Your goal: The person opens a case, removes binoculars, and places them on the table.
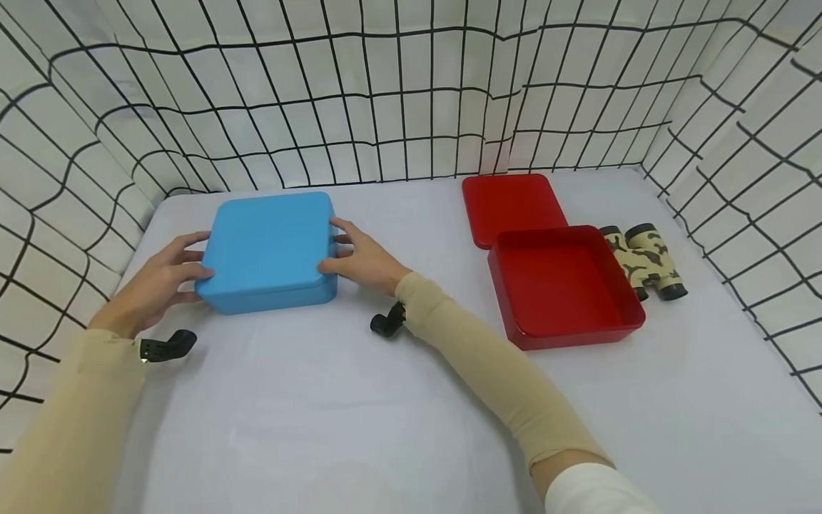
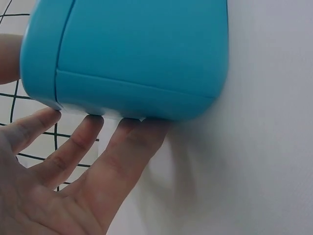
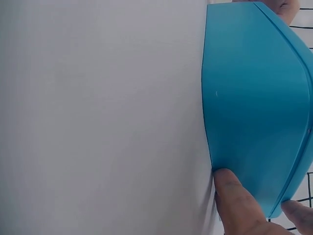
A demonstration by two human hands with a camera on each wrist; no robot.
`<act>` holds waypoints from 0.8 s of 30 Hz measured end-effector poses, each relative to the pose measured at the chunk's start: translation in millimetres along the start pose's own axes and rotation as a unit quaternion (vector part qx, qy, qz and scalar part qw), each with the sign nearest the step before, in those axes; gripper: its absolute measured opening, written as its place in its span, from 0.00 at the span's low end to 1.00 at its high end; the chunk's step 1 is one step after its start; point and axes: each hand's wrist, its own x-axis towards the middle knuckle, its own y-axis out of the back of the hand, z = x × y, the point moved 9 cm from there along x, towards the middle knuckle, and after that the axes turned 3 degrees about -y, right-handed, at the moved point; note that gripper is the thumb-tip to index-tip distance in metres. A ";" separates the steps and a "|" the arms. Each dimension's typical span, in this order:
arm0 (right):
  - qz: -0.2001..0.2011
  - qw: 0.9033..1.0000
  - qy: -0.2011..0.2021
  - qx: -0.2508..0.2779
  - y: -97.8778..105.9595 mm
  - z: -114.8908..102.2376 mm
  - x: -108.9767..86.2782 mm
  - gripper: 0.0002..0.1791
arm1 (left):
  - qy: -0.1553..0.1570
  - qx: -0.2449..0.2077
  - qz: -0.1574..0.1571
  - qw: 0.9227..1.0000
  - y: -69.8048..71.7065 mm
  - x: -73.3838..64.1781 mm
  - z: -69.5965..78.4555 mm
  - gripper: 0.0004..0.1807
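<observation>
A closed light-blue box with rounded corners [image 1: 270, 246] lies on the white table at the left. My left hand [image 1: 150, 285] holds it at the left end, fingertips against the side wall and thumb by the lid's near-left edge. At the opposite end my right hand [image 1: 366, 260] grips the box, its thumb at the near corner and its fingers on the right side. In the left wrist view, several fingers press the wall of the box [image 2: 142, 54] below the lid seam. The right wrist view has the right thumb [image 3: 234, 196] low on the box, close to the table.
An open red box [image 1: 565, 285] stands at the right, with its red lid [image 1: 510, 203] behind it. Camouflage-patterned binoculars [image 1: 645, 260] lie just right of the red box. Black wire mesh [image 1: 398, 93] encloses the back and sides of the white table [image 1: 359, 414].
</observation>
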 end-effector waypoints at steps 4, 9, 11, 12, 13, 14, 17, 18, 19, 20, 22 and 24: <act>0.002 1.000 -0.001 0.002 1.0 2.0 -6.5 0.51 | -0.005 0.002 -0.006 1.000 -4.8 -0.8 -0.2 0.42; 0.005 1.000 0.004 0.011 3.0 3.5 -15.0 0.51 | -0.012 0.008 0.001 1.000 -10.5 -2.6 4.7 0.42; 0.009 1.000 0.002 0.013 4.2 5.1 -18.3 0.52 | -0.015 0.011 0.005 1.000 -12.9 -3.3 6.8 0.42; 0.009 1.000 0.000 0.012 4.6 5.9 -20.1 0.52 | -0.016 0.012 0.006 1.000 -14.0 -3.6 7.8 0.42; 0.010 1.000 -0.002 0.010 5.0 6.7 -21.8 0.52 | -0.017 0.015 0.009 1.000 -15.0 -3.9 8.6 0.42; 0.011 1.000 -0.004 0.008 5.3 7.4 -23.6 0.52 | -0.018 0.015 0.009 1.000 -16.2 -4.1 9.2 0.42; 0.014 1.000 -0.004 0.006 7.0 8.4 -28.1 0.51 | -0.021 0.020 0.010 1.000 -18.8 -4.6 10.9 0.42; 0.015 1.000 -0.002 0.006 7.6 8.4 -29.6 0.51 | -0.021 0.021 0.011 0.999 -19.5 -4.8 11.4 0.42; 0.016 1.000 -0.002 0.005 8.2 9.0 -30.6 0.51 | -0.021 0.021 0.011 0.999 -20.3 -4.9 11.5 0.42; 0.017 1.000 -0.001 0.005 8.8 9.4 -31.6 0.51 | -0.022 0.022 0.012 0.999 -21.1 -4.9 11.5 0.42; 0.016 1.000 -0.001 0.005 9.6 10.2 -33.6 0.51 | -0.022 0.024 0.013 0.999 -22.9 -5.3 11.7 0.42; 0.016 1.000 -0.001 0.004 10.3 11.4 -35.5 0.51 | -0.024 0.023 0.013 0.999 -24.8 -5.7 12.1 0.42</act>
